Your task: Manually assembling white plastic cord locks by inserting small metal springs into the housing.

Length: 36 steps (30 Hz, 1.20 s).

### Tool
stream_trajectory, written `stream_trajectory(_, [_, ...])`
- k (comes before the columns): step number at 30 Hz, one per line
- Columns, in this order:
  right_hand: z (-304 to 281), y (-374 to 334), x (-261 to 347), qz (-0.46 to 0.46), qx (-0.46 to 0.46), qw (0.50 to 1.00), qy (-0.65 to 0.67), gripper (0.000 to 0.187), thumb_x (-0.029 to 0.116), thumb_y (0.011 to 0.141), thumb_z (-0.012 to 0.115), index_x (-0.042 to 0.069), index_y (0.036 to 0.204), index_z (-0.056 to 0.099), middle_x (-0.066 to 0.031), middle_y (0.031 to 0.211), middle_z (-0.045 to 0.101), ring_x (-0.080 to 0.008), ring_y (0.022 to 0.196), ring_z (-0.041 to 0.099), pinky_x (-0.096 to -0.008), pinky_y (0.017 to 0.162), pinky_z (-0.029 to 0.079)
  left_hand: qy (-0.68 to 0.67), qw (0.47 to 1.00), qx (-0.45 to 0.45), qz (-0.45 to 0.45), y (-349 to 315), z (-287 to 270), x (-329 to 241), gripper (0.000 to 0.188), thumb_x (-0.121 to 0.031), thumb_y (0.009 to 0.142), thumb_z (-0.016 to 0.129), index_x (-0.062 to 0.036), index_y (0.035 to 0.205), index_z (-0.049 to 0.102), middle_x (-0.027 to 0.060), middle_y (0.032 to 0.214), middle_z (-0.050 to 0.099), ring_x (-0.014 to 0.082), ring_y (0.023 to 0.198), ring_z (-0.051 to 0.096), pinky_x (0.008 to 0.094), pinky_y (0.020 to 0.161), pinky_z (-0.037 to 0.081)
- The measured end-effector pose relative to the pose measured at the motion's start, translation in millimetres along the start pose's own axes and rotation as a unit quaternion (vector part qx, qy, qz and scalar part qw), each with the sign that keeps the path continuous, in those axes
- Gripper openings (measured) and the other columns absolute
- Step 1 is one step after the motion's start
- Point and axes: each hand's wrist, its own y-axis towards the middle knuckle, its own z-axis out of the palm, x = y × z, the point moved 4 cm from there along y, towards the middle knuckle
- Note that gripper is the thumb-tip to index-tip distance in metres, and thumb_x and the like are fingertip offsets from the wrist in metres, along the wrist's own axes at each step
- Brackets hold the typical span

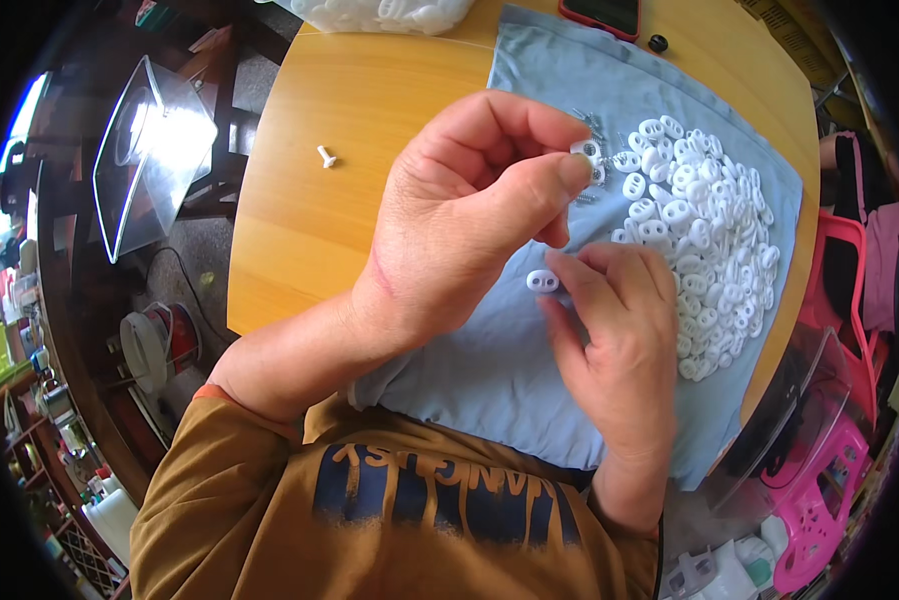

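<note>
My left hand [449,200] is raised over the cloth, thumb and index finger pinched together. A small white two-hole plastic piece [588,149] shows right at those fingertips, partly covered by them. Lower and to the right, my right hand [619,330] has its thumb and forefinger at either side of a white oval two-hole cord lock piece [542,281]. Thin metal springs [626,161] lie just beyond the left fingertips. A large heap of similar white oval pieces [714,220] spreads over the cloth to the right of both hands.
A light blue cloth [544,70] covers part of the wooden table [299,240]. A white plunger-like part [327,156] lies at left. At the far edge are a bag of white pieces [379,12], a red-edged phone [604,14] and a small black knob [657,43].
</note>
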Motion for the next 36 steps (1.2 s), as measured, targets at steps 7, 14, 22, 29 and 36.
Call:
stream_trajectory(7, [6,-1,-2,-0.042,-0.014,0.999,-0.011,0.022,0.002,0.062,0.067,0.004,0.083,0.059,-0.006,0.081,0.054,-0.0241,0.079,0.052,-0.0369,0.07,0.041,0.003,1.0,0.005,-0.013,-1,2,0,0.018,-0.004,0.081,0.059,0.0,0.098,0.054,0.0065,0.081,0.059,0.0114,0.061,0.052,0.0212,0.055,0.042])
stream_trajectory(14, [-6,-8,-13,0.079,-0.087,0.976,0.186,0.02,-0.001,0.074,0.063,0.002,0.092,0.057,-0.0062,0.079,0.057,-0.0165,0.068,0.053,-0.027,0.063,0.042,0.007,1.0,0.004,-0.015,-4,6,-1,0.017,-0.003,0.081,0.057,0.0001,0.098,0.053,0.0065,0.08,0.058,0.0114,0.06,0.052,0.0217,0.054,0.041])
stream_trajectory(22, [-17,-16,-34,0.28,-0.157,0.738,0.594,0.023,0.013,0.084,0.059,0.0,0.103,0.058,-0.0023,0.085,0.059,-0.0091,0.07,0.052,-0.0243,0.065,0.043,0.006,0.996,0.077,-0.054,-21,18,5,0.019,0.003,0.083,0.052,0.0011,0.102,0.053,0.0052,0.08,0.056,0.0098,0.061,0.052,0.0214,0.055,0.043])
stream_trajectory(29, [-18,-16,-34,0.285,-0.153,0.717,0.617,0.022,0.013,0.084,0.059,0.0,0.101,0.059,-0.0004,0.08,0.056,-0.0083,0.07,0.049,-0.0259,0.066,0.043,0.031,0.987,0.113,-0.106,-23,21,9,0.017,0.003,0.082,0.055,-0.001,0.099,0.055,0.0018,0.079,0.056,0.006,0.063,0.052,0.0191,0.057,0.044])
stream_trajectory(36, [-19,-14,-30,0.278,-0.154,0.739,0.594,0.022,0.013,0.084,0.059,-0.001,0.102,0.059,0.0002,0.079,0.056,-0.0073,0.072,0.05,-0.0255,0.067,0.044,0.022,0.987,0.106,-0.117,-24,20,13,0.017,0.001,0.083,0.056,-0.0017,0.099,0.055,0.0006,0.077,0.055,0.0046,0.064,0.051,0.0182,0.057,0.044])
